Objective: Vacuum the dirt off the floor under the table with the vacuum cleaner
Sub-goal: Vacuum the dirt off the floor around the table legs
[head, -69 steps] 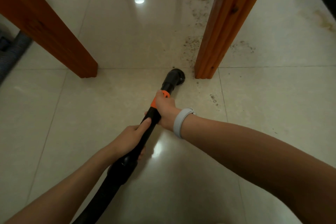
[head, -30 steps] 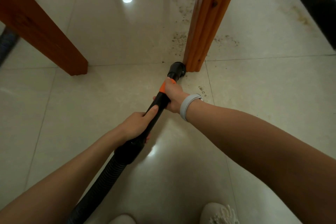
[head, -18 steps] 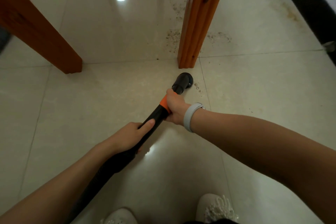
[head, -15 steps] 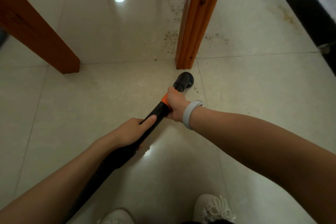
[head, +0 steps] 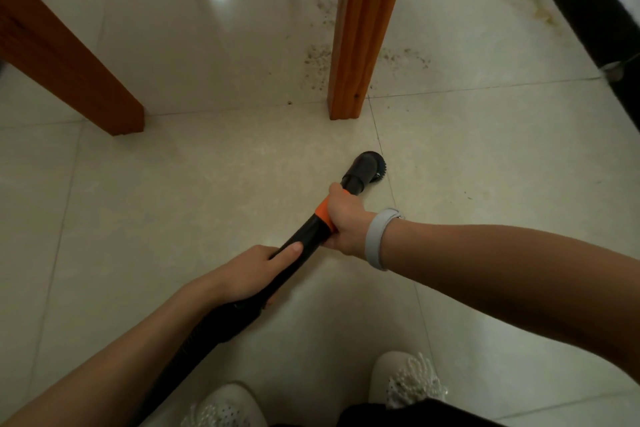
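Note:
I hold a black vacuum wand with an orange collar, slanting up to the right. My right hand, with a grey wristband, grips it at the collar. My left hand grips it lower, thumb along the tube. Its round brush nozzle rests on the pale tile floor, a short way in front of the right wooden table leg. Dark dirt specks lie left of that leg, and more dirt lies to its right.
A second wooden table leg slants at the left. A black skirting strip runs along the right wall. Yellowish stains mark the far right floor. My white shoes show at the bottom edge.
The nozzle has pulled back from the foot of the right table leg toward me and slightly right. The small specks in front of that leg are gone. Both hands keep their grip.

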{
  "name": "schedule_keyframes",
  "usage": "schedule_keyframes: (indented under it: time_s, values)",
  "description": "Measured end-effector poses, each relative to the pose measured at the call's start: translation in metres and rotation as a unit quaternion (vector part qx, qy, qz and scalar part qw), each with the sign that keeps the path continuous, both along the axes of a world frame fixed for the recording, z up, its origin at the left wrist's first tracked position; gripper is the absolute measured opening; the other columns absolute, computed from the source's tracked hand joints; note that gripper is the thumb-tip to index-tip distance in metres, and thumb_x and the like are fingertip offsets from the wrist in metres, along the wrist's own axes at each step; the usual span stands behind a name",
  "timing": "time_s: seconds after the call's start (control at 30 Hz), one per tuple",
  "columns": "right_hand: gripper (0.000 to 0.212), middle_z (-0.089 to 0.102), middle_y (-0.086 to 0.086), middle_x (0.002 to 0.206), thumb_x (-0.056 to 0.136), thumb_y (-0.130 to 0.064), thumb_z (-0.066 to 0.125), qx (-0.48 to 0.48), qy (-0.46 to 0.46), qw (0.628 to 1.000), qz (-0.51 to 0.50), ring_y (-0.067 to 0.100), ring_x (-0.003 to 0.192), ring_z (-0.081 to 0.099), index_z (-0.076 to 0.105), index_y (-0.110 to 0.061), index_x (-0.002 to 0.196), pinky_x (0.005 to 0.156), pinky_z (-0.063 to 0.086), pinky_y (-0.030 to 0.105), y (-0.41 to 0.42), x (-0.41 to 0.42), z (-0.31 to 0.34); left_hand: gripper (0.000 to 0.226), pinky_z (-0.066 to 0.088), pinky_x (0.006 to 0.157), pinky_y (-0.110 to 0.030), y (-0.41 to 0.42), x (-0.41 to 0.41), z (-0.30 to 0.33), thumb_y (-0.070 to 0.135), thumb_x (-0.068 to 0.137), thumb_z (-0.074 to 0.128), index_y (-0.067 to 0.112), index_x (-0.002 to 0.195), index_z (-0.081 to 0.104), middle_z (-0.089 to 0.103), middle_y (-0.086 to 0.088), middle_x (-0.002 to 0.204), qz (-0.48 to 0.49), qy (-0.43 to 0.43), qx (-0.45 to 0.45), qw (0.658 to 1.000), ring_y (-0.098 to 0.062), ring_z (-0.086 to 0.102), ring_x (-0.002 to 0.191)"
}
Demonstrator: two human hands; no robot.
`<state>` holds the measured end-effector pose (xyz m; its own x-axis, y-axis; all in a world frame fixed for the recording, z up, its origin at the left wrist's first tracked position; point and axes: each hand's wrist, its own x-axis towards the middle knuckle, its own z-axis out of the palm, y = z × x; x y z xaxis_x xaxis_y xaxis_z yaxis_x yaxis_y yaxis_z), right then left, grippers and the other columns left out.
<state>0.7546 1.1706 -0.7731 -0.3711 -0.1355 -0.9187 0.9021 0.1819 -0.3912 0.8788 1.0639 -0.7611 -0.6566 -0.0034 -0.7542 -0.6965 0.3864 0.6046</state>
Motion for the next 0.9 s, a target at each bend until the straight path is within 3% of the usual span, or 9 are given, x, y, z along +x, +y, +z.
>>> schedule_keyframes:
  time_s: [0.17, 0.33, 0.43, 0.6, 0.8, 0.9]
  values:
    - [0.022, 0.05, 0.01, 0.087, 0.094, -0.037, 0.04, 0.007, 0.004, 1.0, -0.02, 0.027, 0.076, 0.056, 0.041, -0.015, 0.089, 0.065, 0.051, 0.044, 0.009, 0.004, -0.008, 0.055, 0.049, 0.06, -0.028, 0.007, 0.002, -0.006, 0.063, 0.088, 0.035, 0.013, 0.084, 0.057, 0.06, -0.004, 0.058, -0.023, -0.001, 0.002, 1.0, -0.017, 0.057, 0.051]
    - [0.028, 0.05, 0.011, 0.088, 0.096, -0.04, 0.04, -0.017, 0.04, 0.997, -0.057, 0.028, 0.086, 0.057, 0.042, -0.012, 0.096, 0.085, 0.052, 0.047, -0.002, -0.034, 0.002, 0.057, 0.054, 0.066, -0.032, 0.004, -0.037, -0.008, 0.067, 0.088, 0.033, 0.018, 0.081, 0.06, 0.064, -0.002, 0.061, -0.028, 0.058, -0.11, 0.992, -0.019, 0.062, 0.053]
    - [0.03, 0.051, 0.012, 0.091, 0.097, -0.042, 0.04, -0.009, 0.06, 0.996, -0.066, 0.028, 0.083, 0.057, 0.037, -0.014, 0.107, 0.081, 0.052, 0.047, -0.004, -0.057, 0.01, 0.056, 0.054, 0.071, -0.034, 0.006, -0.063, -0.006, 0.068, 0.089, 0.031, 0.018, 0.08, 0.057, 0.066, -0.003, 0.064, -0.04, 0.084, -0.128, 0.987, -0.02, 0.063, 0.055]
    - [0.03, 0.051, 0.011, 0.091, 0.097, -0.042, 0.039, -0.021, 0.055, 0.997, -0.051, 0.027, 0.079, 0.056, 0.035, -0.015, 0.112, 0.076, 0.052, 0.044, -0.007, -0.05, 0.013, 0.06, 0.053, 0.063, -0.031, -0.002, -0.057, 0.001, 0.064, 0.091, 0.032, 0.009, 0.087, 0.056, 0.064, -0.01, 0.066, -0.011, 0.034, -0.028, 0.999, -0.024, 0.062, 0.057]
    - [0.026, 0.052, 0.011, 0.088, 0.097, -0.034, 0.036, -0.004, 0.063, 0.997, -0.05, 0.035, 0.09, 0.064, 0.043, -0.015, 0.082, 0.077, 0.055, 0.041, -0.025, 0.026, 0.004, 0.074, 0.054, 0.061, -0.028, -0.03, -0.001, 0.007, 0.071, 0.08, 0.023, 0.005, 0.089, 0.055, 0.062, -0.012, 0.068, 0.02, -0.118, 0.144, 0.982, -0.022, 0.061, 0.06]
    - [0.024, 0.054, 0.01, 0.076, 0.096, -0.029, 0.038, -0.007, 0.064, 0.992, -0.105, 0.028, 0.061, 0.061, 0.043, -0.013, 0.079, 0.056, 0.052, 0.031, -0.018, 0.052, 0.0, 0.066, 0.052, 0.055, -0.025, -0.027, 0.017, 0.002, 0.064, 0.088, 0.025, 0.004, 0.089, 0.053, 0.059, -0.011, 0.066, 0.014, -0.152, 0.184, 0.971, -0.019, 0.059, 0.055]
